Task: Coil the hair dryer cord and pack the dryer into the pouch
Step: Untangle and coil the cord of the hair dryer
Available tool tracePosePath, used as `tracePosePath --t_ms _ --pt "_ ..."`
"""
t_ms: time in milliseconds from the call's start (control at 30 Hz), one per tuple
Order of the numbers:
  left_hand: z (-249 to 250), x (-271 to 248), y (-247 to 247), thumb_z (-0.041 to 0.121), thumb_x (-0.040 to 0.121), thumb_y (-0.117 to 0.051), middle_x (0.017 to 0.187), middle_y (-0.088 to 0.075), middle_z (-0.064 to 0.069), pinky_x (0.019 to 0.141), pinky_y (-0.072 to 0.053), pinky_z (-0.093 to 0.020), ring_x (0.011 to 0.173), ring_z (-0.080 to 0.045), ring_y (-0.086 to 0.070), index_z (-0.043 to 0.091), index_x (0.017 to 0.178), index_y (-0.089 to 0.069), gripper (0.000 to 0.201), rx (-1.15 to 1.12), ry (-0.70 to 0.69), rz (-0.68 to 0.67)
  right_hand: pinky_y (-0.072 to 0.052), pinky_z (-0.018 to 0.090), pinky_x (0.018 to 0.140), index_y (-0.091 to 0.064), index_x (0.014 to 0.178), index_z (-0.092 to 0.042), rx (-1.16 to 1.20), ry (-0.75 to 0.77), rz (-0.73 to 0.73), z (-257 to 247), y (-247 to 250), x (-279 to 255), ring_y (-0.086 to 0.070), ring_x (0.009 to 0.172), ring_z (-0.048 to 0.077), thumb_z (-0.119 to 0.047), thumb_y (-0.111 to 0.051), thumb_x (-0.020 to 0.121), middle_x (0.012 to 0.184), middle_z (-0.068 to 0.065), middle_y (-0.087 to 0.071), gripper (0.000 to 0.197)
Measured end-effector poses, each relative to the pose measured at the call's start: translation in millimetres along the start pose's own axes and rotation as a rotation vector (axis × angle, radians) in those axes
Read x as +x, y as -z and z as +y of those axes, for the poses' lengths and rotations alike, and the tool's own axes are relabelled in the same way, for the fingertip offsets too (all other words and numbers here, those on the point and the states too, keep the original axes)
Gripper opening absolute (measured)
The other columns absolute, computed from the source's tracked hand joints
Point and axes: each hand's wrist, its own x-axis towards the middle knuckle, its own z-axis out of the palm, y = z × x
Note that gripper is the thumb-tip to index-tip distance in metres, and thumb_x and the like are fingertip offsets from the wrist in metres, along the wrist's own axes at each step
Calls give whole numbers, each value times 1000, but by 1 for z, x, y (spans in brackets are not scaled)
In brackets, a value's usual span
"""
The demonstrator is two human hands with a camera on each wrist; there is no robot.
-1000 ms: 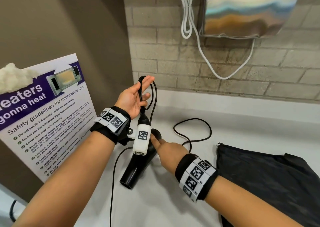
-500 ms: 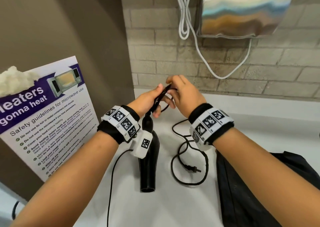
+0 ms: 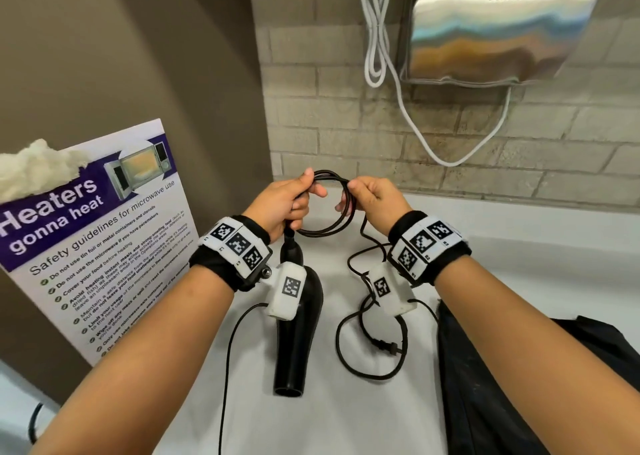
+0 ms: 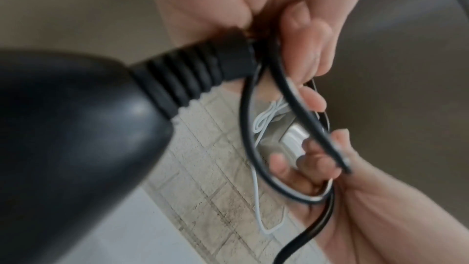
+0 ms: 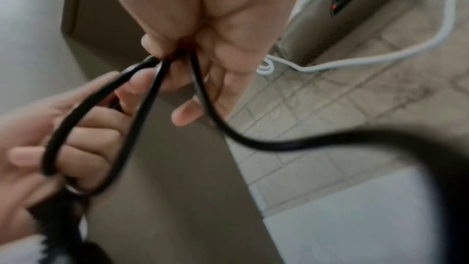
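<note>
The black hair dryer (image 3: 294, 343) hangs nozzle-down over the white counter (image 3: 346, 420), partly hidden by my left wrist camera. My left hand (image 3: 306, 193) grips the cord (image 3: 325, 229) just above the dryer's ribbed cord sleeve (image 4: 193, 79). My right hand (image 3: 351, 196) pinches the same coil on its other side, so a round loop hangs between the hands. Loose cord trails down to the plug (image 3: 386, 345) lying on the counter. The black pouch (image 3: 502, 385) lies flat at the right. Both wrist views show fingers curled round the cord (image 5: 142, 117).
A laminated microwave safety poster (image 3: 93, 239) leans on the brown wall at left. A steel hand dryer (image 3: 498, 28) with a white cable (image 3: 408, 115) is mounted on the brick wall behind. A thin black wire (image 3: 228, 368) runs down from my left wrist camera.
My right hand rose from the dryer body to meet the left, took the cord, and the hands now hold a loop between them. The dryer swung to hang straight down.
</note>
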Motion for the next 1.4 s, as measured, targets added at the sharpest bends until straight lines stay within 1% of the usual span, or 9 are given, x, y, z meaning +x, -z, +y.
tracePosePath --t_ms 200,300,367,567,733,867,967,1267,1400 --pt "-1 0 -5 43 97 -29 40 -31 11 34 -25 -15 31 -2 -22 13 73 -54 46 -46 -32 43 -53 22 57 -44 70 -9 483 -67 29 -20 -18 -2 -58 44 7 -13 -30 99 42 -6 -53 33" --pt "-3 -2 -5 38 99 -29 46 -39 10 34 -26 -14 31 -2 -23 20 93 -57 34 -85 -67 23 -36 17 38 -42 65 -15 401 -96 112 -21 -22 -5 -42 33 4 -22 -34 99 38 -9 -40 35" --pt "-3 -3 -7 32 100 -29 53 -44 8 35 -29 -14 32 -3 -25 22 100 -56 28 -94 -83 9 -28 15 35 -38 56 -19 382 -137 171 -19 -24 -4 -31 30 5 -30 -40 97 43 -6 -31 42" --pt "-1 1 -11 21 100 -31 49 -42 10 32 -23 -14 34 -2 -24 14 94 -54 25 -159 -53 66 -27 15 37 -33 52 -16 396 -182 197 -18 -29 -1 -24 28 7 -33 -37 97 33 -10 -26 49" --pt "-2 1 -8 22 101 -30 59 -34 4 32 -17 -15 35 -2 -21 15 92 -54 26 -219 -75 165 -42 28 56 -44 75 -17 238 -66 182 -6 -37 -10 -44 49 15 -12 -30 99 57 0 -39 28" --pt "5 -2 -11 40 98 -31 40 -23 11 32 -17 -14 30 -3 -16 16 76 -51 38 -132 48 48 -37 15 38 -43 80 -12 16 1 282 -9 -34 -11 -37 37 2 -8 -35 96 55 -2 -34 18" --pt "9 -2 -12 46 97 -24 35 -18 12 34 -23 -13 28 -4 -16 14 68 -50 50 -133 128 -46 -37 15 31 -42 88 -10 -91 41 263 -18 -28 -7 -40 32 3 -11 -35 97 56 -2 -36 12" --pt "1 -1 -7 18 93 -20 44 -38 8 34 -27 -14 31 -3 -30 10 84 -51 34 -428 123 -144 -32 9 36 -43 84 -8 -203 72 247 -17 -20 -2 -37 48 13 -10 -36 97 59 1 -40 15" --pt "2 2 -8 37 97 -23 39 -28 9 33 -23 -15 28 -2 -23 14 81 -51 40 -394 86 -108 -38 22 54 -49 102 -3 -227 161 255 -19 -20 -2 -43 54 9 -8 -38 95 63 -5 -44 14"
